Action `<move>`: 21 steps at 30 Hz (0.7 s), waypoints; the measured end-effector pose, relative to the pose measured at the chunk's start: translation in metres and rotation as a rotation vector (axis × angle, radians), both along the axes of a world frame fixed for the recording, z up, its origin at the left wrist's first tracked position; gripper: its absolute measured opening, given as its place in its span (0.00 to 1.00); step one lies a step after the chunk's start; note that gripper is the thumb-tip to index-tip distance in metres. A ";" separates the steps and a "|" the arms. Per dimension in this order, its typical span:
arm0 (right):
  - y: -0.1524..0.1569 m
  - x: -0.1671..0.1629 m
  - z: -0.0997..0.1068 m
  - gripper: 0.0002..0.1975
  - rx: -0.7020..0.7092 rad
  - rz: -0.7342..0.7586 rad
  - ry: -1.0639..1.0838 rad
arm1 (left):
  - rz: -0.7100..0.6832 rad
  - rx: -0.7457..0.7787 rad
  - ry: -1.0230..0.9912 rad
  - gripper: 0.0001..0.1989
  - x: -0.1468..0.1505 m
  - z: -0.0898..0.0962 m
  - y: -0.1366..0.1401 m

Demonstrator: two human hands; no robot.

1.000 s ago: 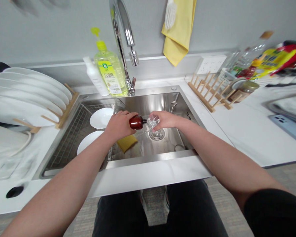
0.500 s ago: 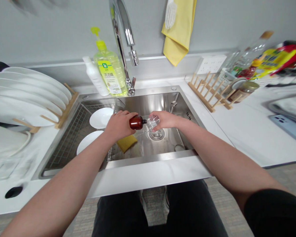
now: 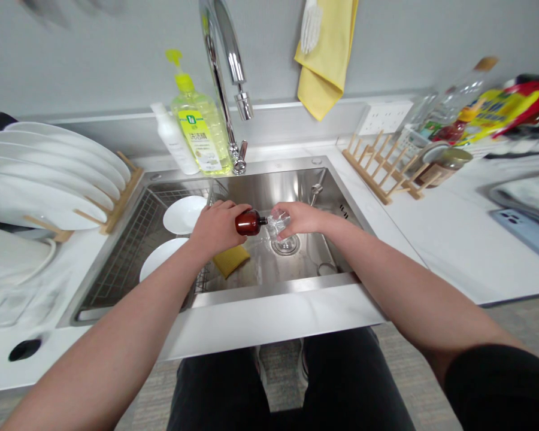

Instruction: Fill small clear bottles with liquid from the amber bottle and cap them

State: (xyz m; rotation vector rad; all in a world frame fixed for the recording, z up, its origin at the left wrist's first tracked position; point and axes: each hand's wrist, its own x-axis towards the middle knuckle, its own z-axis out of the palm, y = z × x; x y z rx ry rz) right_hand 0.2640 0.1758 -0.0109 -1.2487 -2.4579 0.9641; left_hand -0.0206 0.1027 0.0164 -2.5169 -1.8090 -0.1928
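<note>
Over the steel sink (image 3: 256,294), my left hand (image 3: 218,224) is closed around a brown bottle (image 3: 248,222) with a black neck. The bottle lies on its side, its neck pointing right. My right hand (image 3: 300,218) is closed around a small clear glass (image 3: 277,224), whose mouth is at the bottle's neck. Whether the two touch I cannot tell. Below my left hand a yellow sponge (image 3: 232,261) lies on the sink floor. The round drain (image 3: 285,244) is under the glass.
White dishes (image 3: 185,214) sit in the wire basket on the left. A detergent bottle (image 3: 200,129) and the faucet (image 3: 224,78) stand behind the sink. Plates (image 3: 49,179) fill a left-hand rack. To the right are a wooden rack (image 3: 384,170), a jar (image 3: 447,166) and a phone (image 3: 525,230).
</note>
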 end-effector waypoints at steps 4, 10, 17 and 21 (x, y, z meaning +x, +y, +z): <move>-0.001 0.000 0.001 0.35 0.002 0.007 0.001 | -0.003 0.006 0.001 0.36 0.000 0.000 0.000; -0.002 -0.001 0.002 0.34 -0.010 0.001 0.011 | 0.012 0.011 0.005 0.35 0.000 0.001 -0.001; -0.002 -0.002 0.002 0.34 -0.015 -0.005 0.022 | 0.001 0.038 0.007 0.33 0.001 0.003 -0.003; -0.004 -0.004 0.003 0.34 -0.021 -0.025 0.044 | 0.018 0.047 0.010 0.32 0.001 0.006 -0.005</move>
